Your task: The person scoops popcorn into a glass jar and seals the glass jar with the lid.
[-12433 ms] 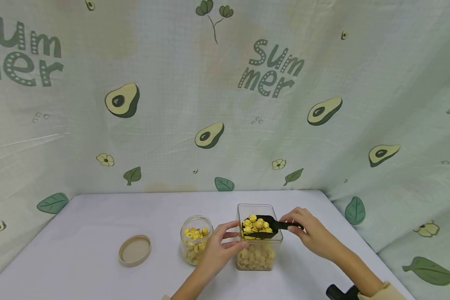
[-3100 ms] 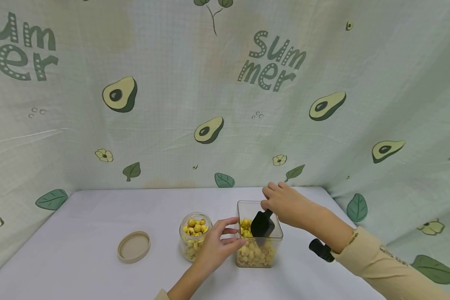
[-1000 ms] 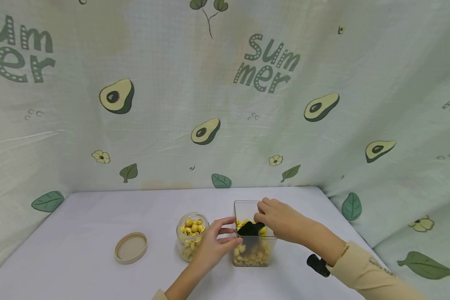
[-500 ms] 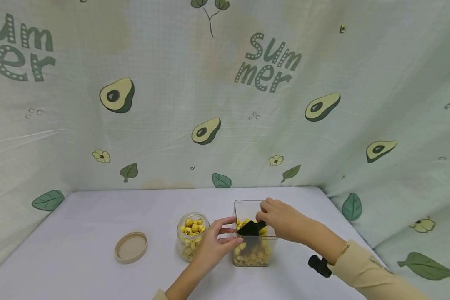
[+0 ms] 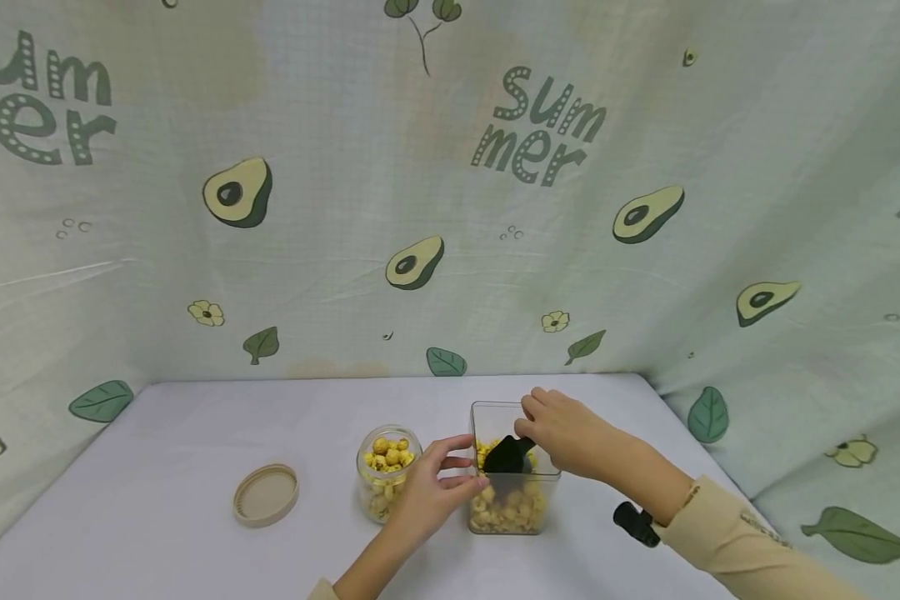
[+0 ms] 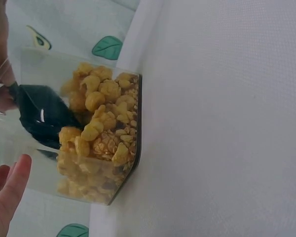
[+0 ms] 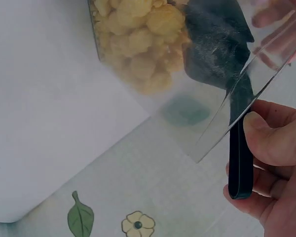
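My right hand (image 5: pixel 566 433) grips the handle of a black scoop (image 5: pixel 507 455), thumb and fingers wrapped round it in the right wrist view. The scoop's blade slants down inside a clear square container (image 5: pixel 506 521), its tip among yellow popcorn (image 6: pixel 96 113). The popcorn fills roughly the lower half. My left hand (image 5: pixel 435 492) rests spread against the container's left side, thumb at the near corner, fingers along the wall. Close to the left of that hand stands a round glass jar (image 5: pixel 378 500), filled with popcorn up to near its neck.
A round beige lid (image 5: pixel 266 495) lies on the white table (image 5: pixel 157 500) to the left of the jar. A printed curtain (image 5: pixel 330 167) hangs behind the table and at its sides. A black device (image 5: pixel 636 523) is strapped at the right wrist.
Over 12 seconds the jar's popcorn level has risen, and the loaded scoop has gone down into the container without that load. Lately the right hand lifts slightly and the scoop tilts steeper.
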{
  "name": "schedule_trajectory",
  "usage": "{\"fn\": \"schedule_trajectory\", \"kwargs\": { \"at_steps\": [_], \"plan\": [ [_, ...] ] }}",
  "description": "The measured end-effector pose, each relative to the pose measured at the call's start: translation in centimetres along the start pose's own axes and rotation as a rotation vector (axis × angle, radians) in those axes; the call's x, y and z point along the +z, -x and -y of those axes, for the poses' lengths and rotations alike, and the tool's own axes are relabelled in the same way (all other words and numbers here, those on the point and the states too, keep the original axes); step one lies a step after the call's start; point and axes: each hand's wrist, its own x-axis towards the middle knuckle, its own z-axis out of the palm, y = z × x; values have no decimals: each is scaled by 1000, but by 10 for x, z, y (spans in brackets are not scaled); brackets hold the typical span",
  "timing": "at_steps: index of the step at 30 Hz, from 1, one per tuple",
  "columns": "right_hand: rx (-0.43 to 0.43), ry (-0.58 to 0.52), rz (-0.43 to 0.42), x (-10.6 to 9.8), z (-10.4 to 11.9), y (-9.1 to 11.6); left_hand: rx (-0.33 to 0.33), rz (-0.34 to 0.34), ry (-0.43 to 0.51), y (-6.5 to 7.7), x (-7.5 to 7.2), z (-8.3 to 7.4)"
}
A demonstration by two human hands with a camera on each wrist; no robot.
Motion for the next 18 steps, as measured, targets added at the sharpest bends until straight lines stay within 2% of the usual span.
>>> {"fn": "schedule_trajectory", "kwargs": {
  "at_steps": [3, 8, 10, 18],
  "plan": [
    [-1, -11, 10, 1, 0, 2, 8, 0, 3, -1, 0, 1],
    [-25, 53, 21, 0, 8, -3, 19, -1, 7, -1, 1, 1],
    [-26, 45, 13, 1, 10, -4, 19, -2, 9, -1, 1, 1],
    [45, -212, 6, 8, 4, 3, 6, -7, 1, 0, 2, 1]
  ]
}}
